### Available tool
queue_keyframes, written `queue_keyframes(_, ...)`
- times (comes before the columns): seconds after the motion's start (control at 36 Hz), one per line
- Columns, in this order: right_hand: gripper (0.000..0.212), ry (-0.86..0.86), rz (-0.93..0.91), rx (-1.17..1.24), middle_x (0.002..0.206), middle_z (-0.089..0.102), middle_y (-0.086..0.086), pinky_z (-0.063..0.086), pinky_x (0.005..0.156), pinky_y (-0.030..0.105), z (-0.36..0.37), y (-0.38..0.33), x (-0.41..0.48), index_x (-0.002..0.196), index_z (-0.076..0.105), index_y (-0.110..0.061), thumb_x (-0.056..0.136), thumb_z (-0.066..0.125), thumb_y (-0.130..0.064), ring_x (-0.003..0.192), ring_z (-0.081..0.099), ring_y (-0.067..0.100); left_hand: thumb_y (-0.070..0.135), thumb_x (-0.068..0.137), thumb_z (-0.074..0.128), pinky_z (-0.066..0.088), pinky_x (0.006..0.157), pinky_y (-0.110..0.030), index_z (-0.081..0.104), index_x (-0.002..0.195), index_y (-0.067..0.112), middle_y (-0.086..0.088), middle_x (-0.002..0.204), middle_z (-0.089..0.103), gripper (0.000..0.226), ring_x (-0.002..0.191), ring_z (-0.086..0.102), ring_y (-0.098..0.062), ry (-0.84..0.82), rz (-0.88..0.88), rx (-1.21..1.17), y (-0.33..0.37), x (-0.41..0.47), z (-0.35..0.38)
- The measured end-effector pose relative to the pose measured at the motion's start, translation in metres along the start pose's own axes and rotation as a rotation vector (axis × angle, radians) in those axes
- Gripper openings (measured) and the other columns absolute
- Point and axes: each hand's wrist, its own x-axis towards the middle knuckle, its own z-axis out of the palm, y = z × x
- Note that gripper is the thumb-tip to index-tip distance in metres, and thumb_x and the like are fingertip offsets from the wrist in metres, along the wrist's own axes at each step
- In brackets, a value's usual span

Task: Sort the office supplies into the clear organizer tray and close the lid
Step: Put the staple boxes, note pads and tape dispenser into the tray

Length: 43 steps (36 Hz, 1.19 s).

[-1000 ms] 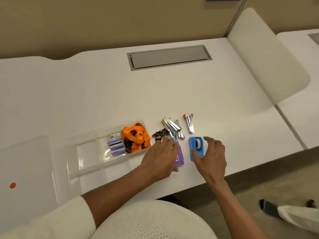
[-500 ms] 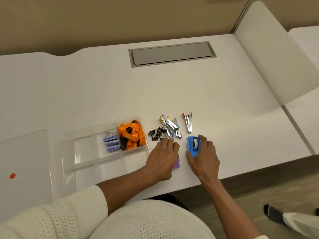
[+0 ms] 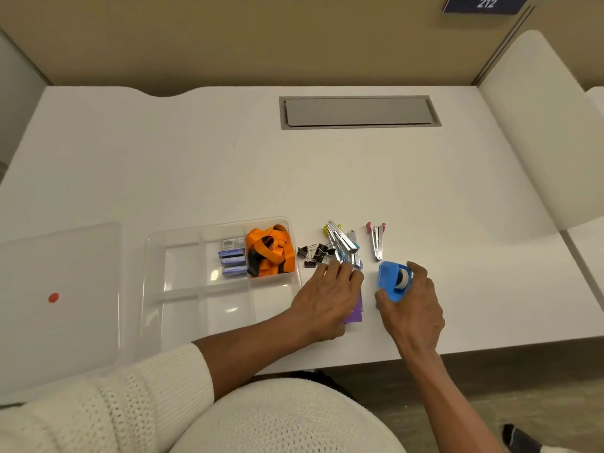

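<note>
The clear organizer tray point(image 3: 153, 289) lies on the white desk at the left; its back compartments hold small purple boxes point(image 3: 232, 260) and orange lanyards point(image 3: 269, 248). Its clear lid point(image 3: 62, 273) with a red dot lies flat further left. My left hand point(image 3: 327, 297) rests palm down over a purple item point(image 3: 357, 313), fingertips near black binder clips point(image 3: 313, 253) and a pile of metal staplers point(image 3: 341, 241). My right hand point(image 3: 413, 304) grips a blue tape dispenser point(image 3: 390, 279), tilted up off the desk. One pink-ended stapler point(image 3: 376, 240) lies apart.
A grey cable hatch point(image 3: 358, 112) is set into the desk at the back. A white divider panel point(image 3: 536, 125) stands at the right. The desk's front edge runs just below my hands.
My right hand has closed around the blue tape dispenser and tipped it up. My left hand stays pressed on the purple item. The view has tilted upward.
</note>
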Motion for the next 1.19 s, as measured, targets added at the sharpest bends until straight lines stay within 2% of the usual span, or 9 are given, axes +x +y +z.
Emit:
queue_keyframes(0.14,0.074,0.035,-0.055,0.122,0.118,0.067,0.013,0.047,0.074,0.034,-0.017,-0.016,-0.007,0.141,0.047,-0.017,0.08,0.086,-0.031,0.091,0.067,0.03,0.048,0.077,0.085,0.045,0.107,-0.043,0.027,0.153,0.016,-0.012,0.153,0.041,0.101,0.141,0.042,-0.031,0.108,-0.054,-0.11,-0.012,-0.031,-0.033)
queue_keyframes(0.25,0.074,-0.022,-0.155,0.233,0.12,0.069,0.005,0.051,0.076,0.03,-0.024,-0.042,-0.022,0.142,0.047,-0.022,0.081,0.086,-0.035,0.088,0.065,0.016,0.059,0.079,0.078,0.048,0.108,-0.038,0.018,0.157,0.021,-0.005,0.152,0.036,0.105,0.14,0.038,-0.024,0.187,-0.15,-0.222,-0.042,-0.079,-0.052)
queue_keyframes(0.33,0.074,-0.115,-0.23,0.297,0.118,0.068,-0.005,0.058,0.075,0.028,-0.022,-0.066,-0.039,0.142,0.046,-0.029,0.081,0.086,-0.037,0.089,0.068,0.01,0.065,0.071,0.076,0.054,0.099,-0.038,0.028,0.153,0.02,-0.005,0.144,0.043,0.105,0.128,0.048,-0.025,0.211,-0.228,-0.21,-0.071,-0.119,-0.049)
queue_keyframes(0.56,0.067,-0.344,-0.478,0.073,0.122,0.063,-0.005,0.057,0.073,0.026,0.014,-0.112,-0.081,0.143,0.045,-0.037,0.085,0.074,-0.051,0.09,0.064,0.012,0.078,0.059,0.077,0.059,0.074,-0.026,0.046,0.14,0.021,0.0,0.126,0.064,0.103,0.103,0.068,-0.019,0.031,-0.298,-0.157,-0.121,-0.181,-0.008)
queue_keyframes(0.67,0.068,-0.394,-0.489,-0.096,0.118,0.06,-0.003,0.039,0.063,0.015,0.032,-0.125,-0.091,0.147,0.04,-0.034,0.089,0.07,-0.053,0.086,0.054,0.01,0.077,0.073,0.07,0.053,0.093,-0.026,0.037,0.151,0.025,0.003,0.143,0.053,0.099,0.124,0.058,-0.019,-0.009,-0.256,-0.166,-0.116,-0.176,-0.003)
queue_keyframes(0.72,0.067,-0.408,-0.497,-0.139,0.12,0.061,-0.001,0.044,0.067,0.018,0.039,-0.127,-0.094,0.147,0.039,-0.033,0.09,0.07,-0.053,0.089,0.056,0.012,0.076,0.08,0.064,0.048,0.102,-0.027,0.028,0.156,0.025,0.004,0.151,0.044,0.097,0.133,0.049,-0.018,-0.053,-0.262,-0.202,-0.115,-0.171,-0.004)
queue_keyframes(0.83,0.067,-0.4,-0.569,-0.247,0.124,0.062,0.004,0.055,0.073,0.028,0.055,-0.128,-0.098,0.145,0.041,-0.028,0.091,0.07,-0.052,0.101,0.064,0.019,0.077,0.082,0.062,0.047,0.101,-0.024,0.028,0.153,0.03,0.007,0.15,0.044,0.092,0.133,0.048,-0.014,-0.133,-0.271,-0.242,-0.121,-0.164,-0.002)
queue_keyframes(0.97,0.065,-0.391,-0.625,-0.316,0.12,0.065,0.011,0.053,0.066,0.03,0.072,-0.125,-0.104,0.141,0.047,-0.019,0.088,0.076,-0.044,0.093,0.066,0.024,0.075,0.083,0.063,0.051,0.101,-0.028,0.026,0.154,0.029,0.005,0.152,0.043,0.092,0.136,0.047,-0.016,-0.228,-0.251,-0.223,-0.129,-0.159,-0.001)
queue_keyframes(1.19,0.06,-0.436,-0.623,-0.287,0.135,0.06,0.012,0.057,0.08,0.032,0.069,-0.122,-0.096,0.15,0.041,-0.017,0.098,0.066,-0.032,0.101,0.068,0.025,0.077,0.082,0.063,0.051,0.1,-0.028,0.036,0.152,0.026,0.004,0.149,0.05,0.09,0.13,0.051,-0.015,-0.287,-0.244,-0.189,-0.131,-0.151,-0.004)
